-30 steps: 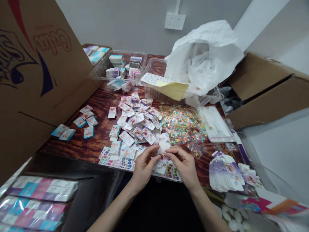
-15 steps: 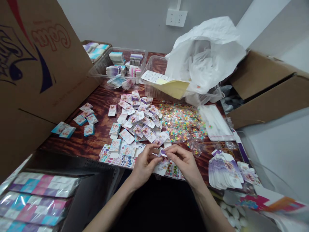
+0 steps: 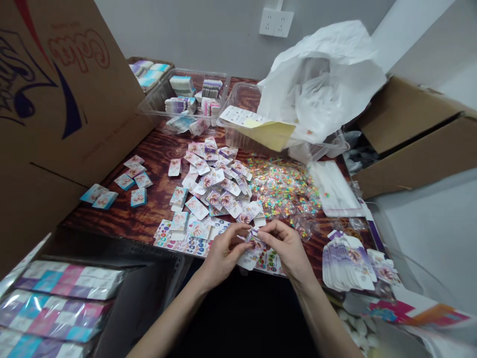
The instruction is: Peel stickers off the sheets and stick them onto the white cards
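Note:
My left hand and my right hand meet at the near edge of the wooden table, both pinched on one small printed card held between them. Under the hands lies a sheet of colourful stickers. Just beyond is a loose heap of small cards printed with hands. A spread of tiny clear bags with coloured bits lies to the right of the heap.
Clear plastic trays with stacked cards and a white plastic bag stand at the back. Cardboard boxes flank the table left and right. A fanned stack of purple cards lies at right. Wrapped packs sit at lower left.
Both hands have kept working the same small card; its white folded top seen a second ago is now folded down and held tighter between the fingertips. The view shifted slightly.

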{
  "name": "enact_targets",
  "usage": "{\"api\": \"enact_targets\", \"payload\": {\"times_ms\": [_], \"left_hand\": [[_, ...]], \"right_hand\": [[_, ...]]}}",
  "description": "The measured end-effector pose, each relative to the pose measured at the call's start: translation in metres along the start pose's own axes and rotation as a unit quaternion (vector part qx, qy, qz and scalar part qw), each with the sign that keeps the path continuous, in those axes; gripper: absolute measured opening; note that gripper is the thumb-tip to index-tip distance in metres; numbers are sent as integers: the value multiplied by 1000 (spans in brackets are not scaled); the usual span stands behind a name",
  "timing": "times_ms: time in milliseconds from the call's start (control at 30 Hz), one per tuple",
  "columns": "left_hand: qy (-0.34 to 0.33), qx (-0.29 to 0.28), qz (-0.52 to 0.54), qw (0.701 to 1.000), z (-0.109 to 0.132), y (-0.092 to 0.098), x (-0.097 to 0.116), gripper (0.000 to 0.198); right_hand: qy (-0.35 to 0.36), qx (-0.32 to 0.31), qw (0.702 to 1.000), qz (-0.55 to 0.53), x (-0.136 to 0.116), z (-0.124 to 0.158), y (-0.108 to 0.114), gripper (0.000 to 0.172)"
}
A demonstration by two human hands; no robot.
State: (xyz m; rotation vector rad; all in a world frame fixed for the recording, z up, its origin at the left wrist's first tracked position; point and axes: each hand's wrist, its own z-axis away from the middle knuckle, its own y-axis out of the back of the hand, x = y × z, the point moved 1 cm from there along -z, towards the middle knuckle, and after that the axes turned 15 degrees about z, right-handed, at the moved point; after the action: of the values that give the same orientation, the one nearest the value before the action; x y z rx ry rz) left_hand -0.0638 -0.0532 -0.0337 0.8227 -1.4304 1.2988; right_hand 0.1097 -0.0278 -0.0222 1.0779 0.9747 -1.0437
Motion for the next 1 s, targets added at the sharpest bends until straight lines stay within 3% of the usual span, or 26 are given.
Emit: {"api": "enact_targets", "payload": {"times_ms": [333,500,567,667,733,833,933,1000], "left_hand": [[55,13,108,992,-1,5,2,33],[49,-33,27,998,1,5,2,23],[29,-36,-16,999,-1,8,3,20],[-47,5,-68,997,-17,19,14,20],[-140,57,-119,981,-33,29,28,23],[-257,123,-263,922,-54,39,49,40],[-297,139,-364,872,-54,33,51,47],[-308,132,-365,869,-42,24,41,41]], "right_hand": [[102,-77,987,96,-10,5,11,11],[85,-101,985,113,-4,9,14,14],[63,-90,989,99,2,7,14,19],[44,-17,991,123,13,1,13,23],[69,40,971,227,21,-2,8,23],[132,90,892,424,30,2,-10,17],[155,106,826,531,37,9,-30,19],[157,109,814,548,41,11,-38,16]]}}
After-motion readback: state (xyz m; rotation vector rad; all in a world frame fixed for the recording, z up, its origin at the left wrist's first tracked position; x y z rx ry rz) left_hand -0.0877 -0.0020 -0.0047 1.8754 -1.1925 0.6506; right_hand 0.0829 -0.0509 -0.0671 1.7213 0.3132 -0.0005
